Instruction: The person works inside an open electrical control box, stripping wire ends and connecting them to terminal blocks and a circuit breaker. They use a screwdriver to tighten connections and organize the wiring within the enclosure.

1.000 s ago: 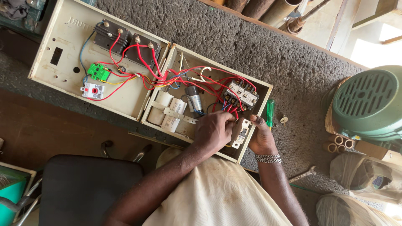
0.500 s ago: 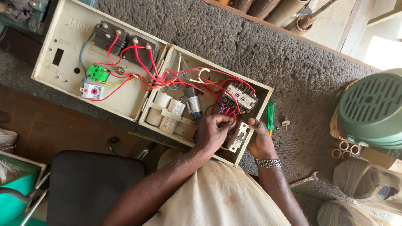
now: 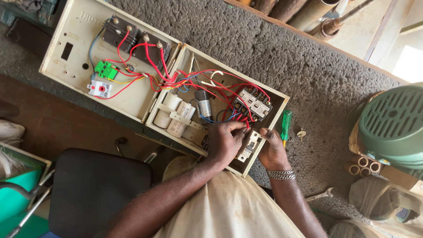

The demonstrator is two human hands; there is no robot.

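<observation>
Lying open on the grey table [image 3: 308,75] as before, the cream control box [image 3: 264,145] still has both hands in its near corner, left hand [image 3: 224,141] pinching red wires [image 3: 240,119], right hand [image 3: 273,152] curled on the wall, green screwdriver [image 3: 286,123] unmoved.

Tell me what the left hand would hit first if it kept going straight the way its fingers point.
The left hand points up and rightward into the open box. First in line would probably be the black contactor block with its red wires, though depth is unclear.
</observation>
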